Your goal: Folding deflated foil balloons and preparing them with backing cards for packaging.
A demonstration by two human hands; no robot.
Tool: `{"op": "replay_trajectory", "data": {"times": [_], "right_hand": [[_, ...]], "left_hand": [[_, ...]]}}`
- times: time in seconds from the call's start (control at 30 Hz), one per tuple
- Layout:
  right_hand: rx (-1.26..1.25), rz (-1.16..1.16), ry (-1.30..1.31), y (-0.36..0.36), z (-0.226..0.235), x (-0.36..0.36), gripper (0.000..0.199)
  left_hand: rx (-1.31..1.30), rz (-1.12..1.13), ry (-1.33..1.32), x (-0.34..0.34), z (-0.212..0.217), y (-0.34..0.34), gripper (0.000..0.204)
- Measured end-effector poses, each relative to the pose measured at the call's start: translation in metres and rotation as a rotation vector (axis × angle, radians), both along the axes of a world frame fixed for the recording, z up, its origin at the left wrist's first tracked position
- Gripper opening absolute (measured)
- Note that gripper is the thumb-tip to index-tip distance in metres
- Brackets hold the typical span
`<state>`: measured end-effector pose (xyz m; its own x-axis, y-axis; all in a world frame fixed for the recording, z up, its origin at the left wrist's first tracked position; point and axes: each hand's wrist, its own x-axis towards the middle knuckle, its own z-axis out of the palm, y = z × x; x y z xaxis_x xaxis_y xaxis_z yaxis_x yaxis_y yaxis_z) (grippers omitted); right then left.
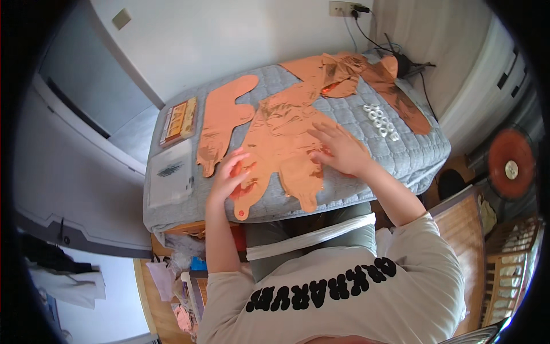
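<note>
A flat, shiny copper foil balloon (281,146) lies spread on the grey quilted table cover (349,120) in front of me. My left hand (228,178) presses on its near left lobe with fingers spread. My right hand (339,150) lies flat on the right part of the same balloon, fingers apart. Another flat copper foil balloon (224,117) rests just to the left, apart from both hands. More copper foil balloons (344,74) lie crumpled at the far side.
A strip of white round pieces (381,122) lies right of my right hand. A card with orange shapes (179,120) and a white packet (170,174) sit at the table's left end. Cables and a wall socket (344,8) are beyond the far edge.
</note>
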<state>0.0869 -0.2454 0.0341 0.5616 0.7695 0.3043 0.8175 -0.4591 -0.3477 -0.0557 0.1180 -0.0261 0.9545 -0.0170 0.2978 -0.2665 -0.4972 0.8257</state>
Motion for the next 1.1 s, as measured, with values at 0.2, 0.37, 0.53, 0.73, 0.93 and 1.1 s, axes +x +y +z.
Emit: {"op": "replay_trajectory", "data": {"times": [0.2,0.37,0.53,0.73,0.93,1.1], "right_hand": [[0.328,-0.326,-0.01,-0.133,-0.013,0.029,0.032],[0.272,-0.53,-0.178,-0.266,-0.017,0.096,0.026],[0.149,-0.382,0.032,-0.293,-0.007,0.11,0.027],[0.188,-0.531,-0.074,-0.3,-0.027,0.136,0.025],[0.428,-0.537,0.205,-0.305,-0.032,0.16,0.02],[0.587,-0.619,0.342,-0.311,-0.045,0.173,0.018]], "left_hand": [[-0.138,0.04,-0.074,-0.004,0.008,0.001,0.047],[0.245,0.008,-0.067,0.006,0.07,-0.051,0.042],[0.331,-0.091,-0.033,0.023,0.097,-0.1,0.042],[0.492,-0.273,-0.083,0.066,0.129,-0.175,0.039],[0.354,-0.482,0.005,0.15,0.126,-0.246,0.034],[0.497,-0.522,-0.055,0.225,0.1,-0.342,0.025]]}}
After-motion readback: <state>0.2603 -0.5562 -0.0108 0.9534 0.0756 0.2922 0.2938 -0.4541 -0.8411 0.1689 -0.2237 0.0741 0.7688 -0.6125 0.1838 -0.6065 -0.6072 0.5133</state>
